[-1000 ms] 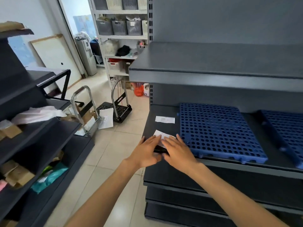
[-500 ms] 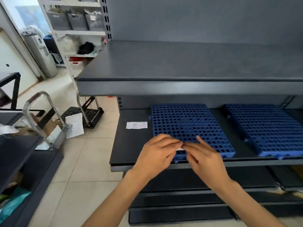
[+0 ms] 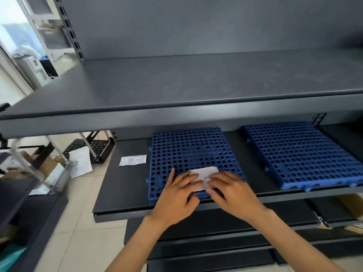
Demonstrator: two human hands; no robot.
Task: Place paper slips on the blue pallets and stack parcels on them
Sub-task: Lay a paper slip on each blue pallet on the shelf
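A white paper slip (image 3: 204,172) lies on the near part of the left blue pallet (image 3: 188,148). My left hand (image 3: 176,195) rests its fingers on the slip's left end. My right hand (image 3: 231,191) holds the slip's right end, and its fingers hide the near edge. A second blue pallet (image 3: 298,152) lies bare to the right on the same dark shelf (image 3: 125,183). Another paper slip (image 3: 133,160) lies on the shelf just left of the left pallet. No parcel is on either pallet.
A deep dark shelf (image 3: 176,107) overhangs the pallets from above. On the tiled floor at left stand a black hand trolley (image 3: 98,148) and a metal-handled cart, with a loose sheet of paper (image 3: 81,161) between them. Cardboard (image 3: 351,205) shows on the lower shelf at right.
Both hands lifted the slip from the shelf's left end, carried it right and laid it on the left pallet. My view swung right and closer to the shelf.
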